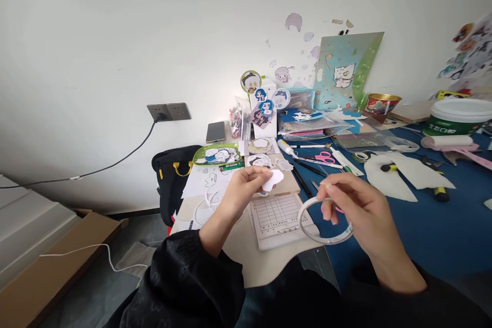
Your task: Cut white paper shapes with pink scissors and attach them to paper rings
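Between the thumb and fingers of my left hand (246,189) is a small white paper cutout (274,179), its blank side facing up. My right hand (355,207) pinches a thin roll of white tape (326,240), which hangs as a ring from the closed fingers. The two hands are apart, both raised over the desk. Below them lies a pad with a printed grid form (279,212). Just beyond my left hand, round character cutouts (258,161) rest on a wooden board (286,188), partly hidden by that hand.
Pink-handled scissors (325,157), pens and a white glue bottle (285,147) lie past my right hand. White sheets (388,179) and pliers (430,161) are to the right, near a white-lidded tub (461,118). A green tray (200,156) and phone (216,132) sit at the left back.
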`<state>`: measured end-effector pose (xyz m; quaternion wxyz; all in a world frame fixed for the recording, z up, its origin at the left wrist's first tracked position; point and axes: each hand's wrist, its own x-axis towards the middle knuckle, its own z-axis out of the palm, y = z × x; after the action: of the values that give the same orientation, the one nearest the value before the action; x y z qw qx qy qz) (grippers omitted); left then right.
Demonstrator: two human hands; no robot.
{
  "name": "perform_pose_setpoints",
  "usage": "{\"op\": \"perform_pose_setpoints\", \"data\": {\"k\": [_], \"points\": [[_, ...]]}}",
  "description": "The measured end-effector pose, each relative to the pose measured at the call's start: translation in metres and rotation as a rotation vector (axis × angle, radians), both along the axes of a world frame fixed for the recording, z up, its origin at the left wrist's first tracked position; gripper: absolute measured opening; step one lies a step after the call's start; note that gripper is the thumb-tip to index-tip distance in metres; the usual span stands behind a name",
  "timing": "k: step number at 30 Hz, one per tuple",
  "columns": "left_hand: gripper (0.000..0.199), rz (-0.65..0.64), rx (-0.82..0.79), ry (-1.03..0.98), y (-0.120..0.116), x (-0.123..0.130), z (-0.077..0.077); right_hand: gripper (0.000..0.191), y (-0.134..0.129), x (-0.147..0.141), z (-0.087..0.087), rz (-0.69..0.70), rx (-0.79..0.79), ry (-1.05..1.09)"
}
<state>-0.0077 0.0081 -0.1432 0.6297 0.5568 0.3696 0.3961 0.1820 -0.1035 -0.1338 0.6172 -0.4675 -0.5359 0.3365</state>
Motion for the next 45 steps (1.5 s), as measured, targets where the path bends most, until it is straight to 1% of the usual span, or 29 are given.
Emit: {"op": "perform_pose_setpoints", "data": {"k": [3, 6, 10, 12, 13, 16, 18, 21, 25, 28, 32, 35, 39, 42, 45], "points": [[0.024, 0.000, 0.029, 0.036, -0.002, 0.000, 0.001, 0.013, 0.005, -0.008, -0.002, 0.071, -0.116, 0.001], [0.020, -0.056, 0.135, 0.074, -0.004, 0.000, 0.002, 0.022, 0.013, -0.015, -0.004, 0.051, -0.182, -0.012], [0.014, -0.107, 0.309, 0.083, -0.010, 0.001, 0.003, 0.029, 0.021, -0.021, -0.007, 0.023, -0.216, -0.068], [0.016, -0.112, 0.382, 0.064, -0.014, 0.003, 0.004, 0.029, 0.024, -0.024, -0.008, 0.022, -0.212, -0.071], [0.020, -0.116, 0.402, 0.044, -0.016, 0.004, 0.005, 0.028, 0.025, -0.025, -0.007, 0.013, -0.204, -0.062], [0.041, -0.119, 0.392, -0.043, -0.021, 0.005, 0.006, 0.028, 0.027, -0.029, -0.004, -0.059, -0.141, 0.025], [0.048, -0.105, 0.362, -0.078, -0.022, 0.006, 0.006, 0.028, 0.029, -0.032, 0.002, -0.123, -0.069, 0.110], [0.035, -0.074, 0.352, -0.062, -0.020, 0.006, 0.005, 0.027, 0.031, -0.038, 0.013, -0.194, 0.045, 0.203], [0.021, -0.064, 0.344, -0.002, -0.018, 0.008, 0.001, 0.029, 0.033, -0.048, 0.027, -0.216, 0.149, 0.271], [0.013, -0.049, 0.338, 0.010, -0.017, 0.008, -0.001, 0.029, 0.032, -0.055, 0.034, -0.213, 0.195, 0.310], [0.011, -0.023, 0.325, -0.036, -0.016, 0.006, 0.000, 0.027, 0.031, -0.058, 0.040, -0.198, 0.214, 0.334], [0.010, 0.016, 0.335, -0.046, -0.017, 0.004, 0.003, 0.027, 0.030, -0.057, 0.042, -0.183, 0.207, 0.345], [0.008, 0.069, 0.398, -0.078, -0.019, 0.002, 0.006, 0.029, 0.030, -0.055, 0.040, -0.191, 0.203, 0.347], [0.006, 0.101, 0.443, -0.127, -0.020, 0.000, 0.007, 0.030, 0.030, -0.054, 0.036, -0.192, 0.184, 0.347], [0.006, 0.098, 0.483, -0.160, -0.022, -0.001, 0.008, 0.031, 0.031, -0.055, 0.029, -0.194, 0.129, 0.340]]}}
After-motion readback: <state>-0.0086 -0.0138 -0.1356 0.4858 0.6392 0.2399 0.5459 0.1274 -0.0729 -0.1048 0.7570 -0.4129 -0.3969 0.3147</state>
